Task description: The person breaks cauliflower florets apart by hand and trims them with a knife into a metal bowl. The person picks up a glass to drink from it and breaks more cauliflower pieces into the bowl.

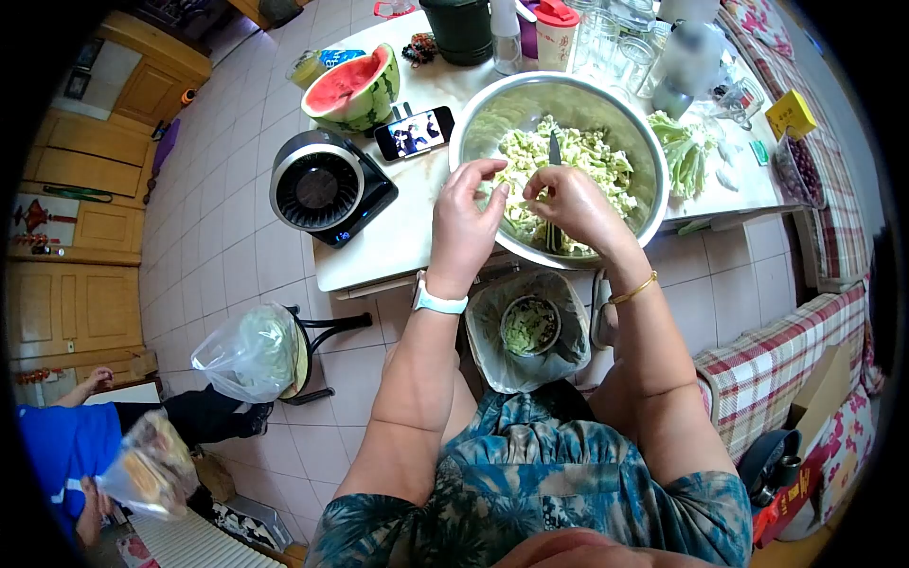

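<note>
A wide steel bowl [653, 189] on the table holds many small pale-green cauliflower pieces [606, 156]. Over its left side, my left hand [467, 213] has its fingers curled towards the thumb around what looks like a small cauliflower piece, mostly lost against the heap. My right hand [579, 206] is closed on a knife [555, 149], its dark blade pointing away from me and its handle showing below the fingers. The two hands are a short way apart.
A lined bin [478, 327] with scraps stands below the bowl. On the table are a phone [415, 134], a black fan-like device [322, 189], cut watermelon [365, 95], leafy trimmings [684, 156] and glass jars [592, 38]. A person in blue [66, 445] holds a plastic bag at lower left.
</note>
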`<state>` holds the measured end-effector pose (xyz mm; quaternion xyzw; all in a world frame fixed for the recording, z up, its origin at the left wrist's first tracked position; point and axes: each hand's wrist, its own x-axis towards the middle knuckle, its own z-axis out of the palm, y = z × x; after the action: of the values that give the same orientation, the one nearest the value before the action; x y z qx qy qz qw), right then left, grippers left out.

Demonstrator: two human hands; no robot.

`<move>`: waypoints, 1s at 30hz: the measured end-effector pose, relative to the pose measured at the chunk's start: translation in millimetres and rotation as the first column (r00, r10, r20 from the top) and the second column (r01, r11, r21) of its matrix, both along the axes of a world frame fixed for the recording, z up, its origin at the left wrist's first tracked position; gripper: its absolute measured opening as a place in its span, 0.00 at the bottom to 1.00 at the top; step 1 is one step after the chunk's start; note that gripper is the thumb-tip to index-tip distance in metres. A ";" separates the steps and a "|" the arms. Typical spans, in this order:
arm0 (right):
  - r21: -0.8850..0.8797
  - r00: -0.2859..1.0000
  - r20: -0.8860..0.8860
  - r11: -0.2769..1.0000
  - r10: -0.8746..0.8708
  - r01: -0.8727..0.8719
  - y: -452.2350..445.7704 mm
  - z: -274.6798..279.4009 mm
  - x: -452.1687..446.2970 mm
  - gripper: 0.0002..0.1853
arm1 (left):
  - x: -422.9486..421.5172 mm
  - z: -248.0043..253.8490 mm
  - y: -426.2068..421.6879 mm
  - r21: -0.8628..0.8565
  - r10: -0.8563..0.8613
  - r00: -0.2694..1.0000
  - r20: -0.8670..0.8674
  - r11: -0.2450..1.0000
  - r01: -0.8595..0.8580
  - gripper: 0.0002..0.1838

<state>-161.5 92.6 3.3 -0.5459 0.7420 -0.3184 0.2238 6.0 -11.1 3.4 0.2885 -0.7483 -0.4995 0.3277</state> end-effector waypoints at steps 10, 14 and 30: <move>-0.290 0.985 0.165 0.951 -0.058 0.105 12.1 18.6 -7.8 0.07 | -11.7 0.7 11.6 -0.369 -0.025 0.990 0.137 0.926 0.074 0.08; -0.357 0.981 -0.184 0.934 -0.055 -0.015 14.9 4.8 -13.0 0.08 | -15.6 0.3 14.8 -0.398 -0.018 0.990 0.142 0.914 0.074 0.06; -0.480 0.918 -0.218 0.855 -0.331 0.195 14.1 -6.3 14.5 0.09 | -35.2 1.6 39.4 -0.242 0.127 0.992 0.015 0.963 -0.120 0.08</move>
<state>-147.1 106.7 -3.1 -0.5157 0.7413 -0.4244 -0.0668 -29.2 28.3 5.0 0.3005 -0.7887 -0.3794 0.3792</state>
